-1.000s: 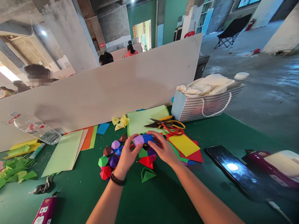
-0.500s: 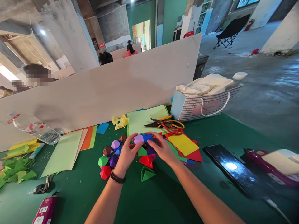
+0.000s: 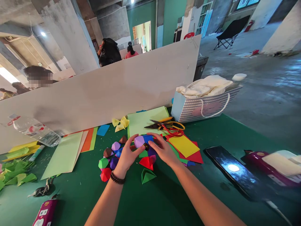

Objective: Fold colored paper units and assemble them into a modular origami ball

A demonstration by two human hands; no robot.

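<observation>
Between my fingertips are a lilac folded-paper piece (image 3: 139,141) and a blue folded-paper piece (image 3: 148,138), side by side. My left hand (image 3: 128,155) grips the lilac one, thumb below and fingers behind. The blue one is pinched in my right hand (image 3: 164,153). Just under them lie green, dark blue and purple pieces, partly hidden by my hands. A red folded piece (image 3: 147,163) rests nearer me, with a green folded piece (image 3: 148,176) in front of it. Left of my left wrist sits a cluster of coloured paper polyhedra (image 3: 114,163).
Scissors (image 3: 164,125) lie on pale green sheets (image 3: 137,124). Yellow and red paper (image 3: 184,146) is to the right, then a phone (image 3: 231,169). A striped paper bag (image 3: 207,105) stands by the partition (image 3: 105,91). A water bottle (image 3: 39,131) leans at left.
My left thumb has shifted down slightly, showing more of the lilac piece. Both hands stay in nearly the same place. Behind the partition, a person in black has risen higher into view.
</observation>
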